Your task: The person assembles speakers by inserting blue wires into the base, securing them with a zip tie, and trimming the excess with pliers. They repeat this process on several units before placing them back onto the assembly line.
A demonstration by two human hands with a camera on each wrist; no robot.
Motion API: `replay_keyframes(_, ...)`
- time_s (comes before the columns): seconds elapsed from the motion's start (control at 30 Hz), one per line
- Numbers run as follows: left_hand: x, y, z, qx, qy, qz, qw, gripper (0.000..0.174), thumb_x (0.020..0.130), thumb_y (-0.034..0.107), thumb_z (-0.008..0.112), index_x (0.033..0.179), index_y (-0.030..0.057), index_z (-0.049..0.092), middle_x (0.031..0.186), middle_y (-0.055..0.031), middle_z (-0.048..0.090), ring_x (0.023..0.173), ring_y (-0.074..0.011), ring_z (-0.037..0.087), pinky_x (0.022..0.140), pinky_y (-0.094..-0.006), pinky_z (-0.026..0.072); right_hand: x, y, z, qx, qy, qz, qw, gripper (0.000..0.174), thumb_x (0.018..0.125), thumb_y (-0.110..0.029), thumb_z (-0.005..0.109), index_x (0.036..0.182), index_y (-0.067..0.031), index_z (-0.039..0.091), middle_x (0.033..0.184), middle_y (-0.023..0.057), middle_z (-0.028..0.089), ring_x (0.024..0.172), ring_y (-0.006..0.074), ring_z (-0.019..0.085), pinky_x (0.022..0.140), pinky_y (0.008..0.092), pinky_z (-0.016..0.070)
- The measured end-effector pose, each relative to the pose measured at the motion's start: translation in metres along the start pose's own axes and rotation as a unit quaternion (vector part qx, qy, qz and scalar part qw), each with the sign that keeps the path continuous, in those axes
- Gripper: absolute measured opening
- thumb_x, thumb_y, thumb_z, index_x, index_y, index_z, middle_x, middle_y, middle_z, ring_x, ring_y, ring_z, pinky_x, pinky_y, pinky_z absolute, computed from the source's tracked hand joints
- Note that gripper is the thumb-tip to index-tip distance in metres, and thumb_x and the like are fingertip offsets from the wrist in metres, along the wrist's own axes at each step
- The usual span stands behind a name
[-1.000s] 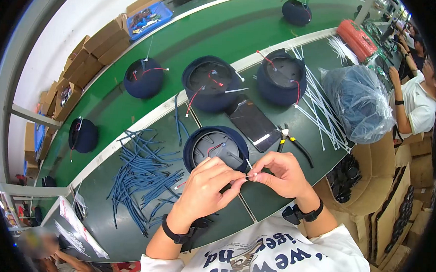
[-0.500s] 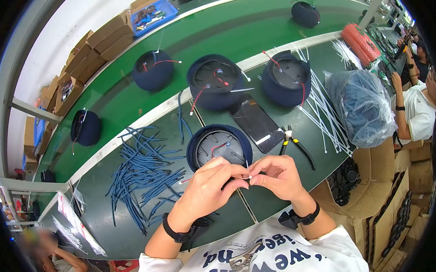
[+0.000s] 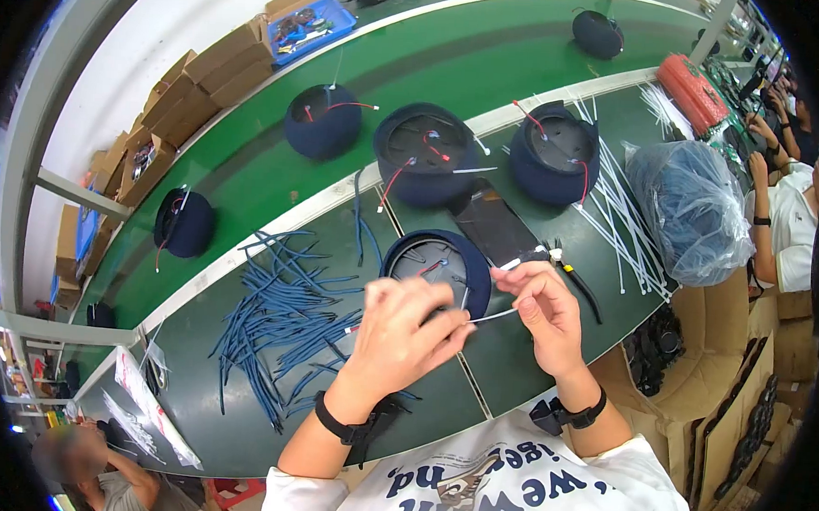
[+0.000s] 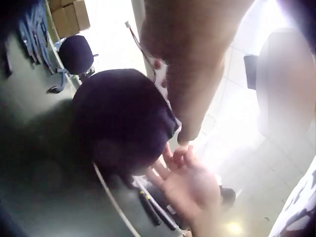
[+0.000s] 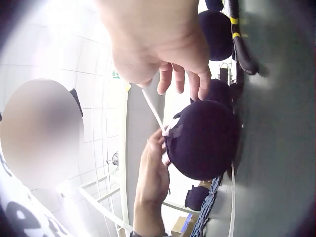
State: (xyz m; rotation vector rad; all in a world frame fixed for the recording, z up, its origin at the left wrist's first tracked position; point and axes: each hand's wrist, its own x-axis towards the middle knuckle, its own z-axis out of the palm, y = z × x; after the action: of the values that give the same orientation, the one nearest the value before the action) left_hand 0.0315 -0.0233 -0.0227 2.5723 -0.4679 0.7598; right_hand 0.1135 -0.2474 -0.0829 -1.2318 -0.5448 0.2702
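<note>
A round dark blue fabric-covered shell (image 3: pixel 477 281) with a grey inside and a red wire sits on the bench in front of me. Between my hands runs a white cable tie (image 5: pixel 154 109), at the shell's near rim. My right hand (image 3: pixel 548 318) pinches one end of it at the thumb, with the other fingers loosely bent. At its other end, my left hand (image 3: pixel 406 324) holds the tie between bent fingertips beside the rim. In the left wrist view the shell (image 4: pixel 123 121) hides part of the fingers' work.
Blue sleeve pieces (image 3: pixel 279 314) lie left. Beyond the shell are a black phone (image 3: pixel 495 224), cutters (image 3: pixel 577 286), more shells (image 3: pixel 422 178) and loose cable ties (image 3: pixel 616 228). A filled plastic bag (image 3: pixel 690 213) stands right, above a cardboard box (image 3: pixel 712 337). People sit at the bench's ends.
My hands were close together at the rim; the right hand has moved away to the right, and a length of cable tie now shows between them. The head view has shifted slightly.
</note>
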Motion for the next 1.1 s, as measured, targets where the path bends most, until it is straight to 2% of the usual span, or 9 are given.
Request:
replay_keyframes(0.1,0.015,0.015,-0.025,0.060,-0.048,-0.173,0.982,0.103,0.051,0.036,0.103,0.139,0.0050,0.060,0.138,-0.0178,0.060,0.120,-0.0350,0.062,0.100,-0.0453,0.0483,0.011,-0.009,-0.006,0.047,-0.021,0.007,0.999,0.038,0.112,-0.037,0.055,0.110,0.0003,0.065,0.143,0.0188,0.057,0.133,0.0320,0.060,0.112,0.0445,0.0461)
replay_keyframes(0.13,0.009,0.008,-0.023,0.052,-0.088,-0.216,0.971,0.114,0.049,0.037,0.104,0.146,0.0042,0.054,0.146,-0.0205,0.055,0.129,-0.0372,0.059,0.105,-0.0465,0.0477,0.016,-0.010,-0.013,0.035,-0.026,0.017,0.999,0.043,0.114,-0.037,0.049,0.129,0.0014,0.063,0.156,0.0214,0.050,0.138,0.0298,0.057,0.114,0.0440,0.0446)
replay_keyframes(0.17,0.003,0.001,-0.022,0.042,-0.126,-0.258,0.957,0.126,0.046,0.038,0.104,0.153,0.0034,0.048,0.154,-0.0231,0.051,0.137,-0.0394,0.056,0.110,-0.0476,0.0472,0.024,-0.013,-0.019,0.031,-0.051,0.046,0.997,0.041,0.112,-0.031,0.053,0.135,0.0019,0.061,0.159,0.0218,0.048,0.142,0.0289,0.054,0.116,0.0433,0.0428)
replay_keyframes(0.27,0.002,-0.037,-0.021,-0.151,-0.159,-0.181,0.959,0.127,0.052,0.031,0.102,0.159,0.0000,0.040,0.159,-0.0264,0.047,0.149,-0.0414,0.047,0.122,-0.0465,0.0402,0.043,-0.026,-0.019,-0.094,-0.152,0.077,0.981,0.060,0.101,-0.023,0.068,0.152,0.0029,0.049,0.166,0.0234,0.039,0.152,0.0308,0.043,0.122,0.0437,0.0361)
replay_keyframes(0.4,-0.006,-0.058,-0.023,-0.258,-0.151,-0.197,0.934,0.128,0.054,0.030,0.102,0.160,-0.0018,0.038,0.163,-0.0227,0.045,0.150,-0.0347,0.047,0.124,-0.0442,0.0382,0.049,-0.022,-0.002,-0.243,-0.235,0.056,0.939,0.111,0.078,-0.027,0.093,0.164,0.0028,0.029,0.172,0.0254,0.028,0.160,0.0368,0.029,0.130,0.0449,0.0255)
replay_keyframes(0.43,-0.008,-0.056,-0.017,-0.281,-0.141,-0.218,0.924,0.132,0.052,0.034,0.104,0.161,-0.0010,0.038,0.164,-0.0217,0.045,0.150,-0.0335,0.048,0.124,-0.0446,0.0379,0.050,-0.015,0.001,-0.259,-0.235,0.080,0.934,0.138,0.065,-0.033,0.101,0.168,0.0005,0.015,0.173,0.0263,0.023,0.161,0.0396,0.024,0.131,0.0455,0.0226)
replay_keyframes(0.7,-0.034,-0.067,0.027,-0.256,-0.028,-0.117,0.959,0.138,0.043,0.040,0.108,0.159,0.0068,0.042,0.162,-0.0250,0.046,0.150,-0.0436,0.046,0.125,-0.0501,0.0370,0.040,-0.004,0.012,-0.348,-0.211,-0.013,0.913,0.141,0.064,-0.049,0.100,0.168,-0.0039,0.015,0.169,0.0268,0.024,0.157,0.0454,0.029,0.127,0.0511,0.0324)
replay_keyframes(1.0,-0.001,-0.078,0.015,-0.349,-0.111,-0.151,0.918,0.141,0.041,0.037,0.106,0.161,0.0055,0.040,0.161,-0.0226,0.048,0.147,-0.0382,0.051,0.121,-0.0476,0.0417,0.064,-0.008,0.016,-0.293,-0.225,0.043,0.928,0.145,0.058,-0.048,0.103,0.167,-0.0021,0.019,0.167,0.0252,0.033,0.156,0.0412,0.035,0.128,0.0469,0.0312)
replay_keyframes(1.1,-0.005,-0.081,0.023,-0.327,-0.071,-0.120,0.935,0.124,0.045,0.036,0.102,0.154,0.0027,0.052,0.152,-0.0222,0.058,0.145,-0.0367,0.055,0.120,-0.0470,0.0435,0.065,-0.003,0.016,-0.299,-0.226,0.003,0.927,0.127,0.062,-0.045,0.101,0.163,-0.0059,0.036,0.166,0.0252,0.035,0.153,0.0419,0.041,0.124,0.0479,0.0360)
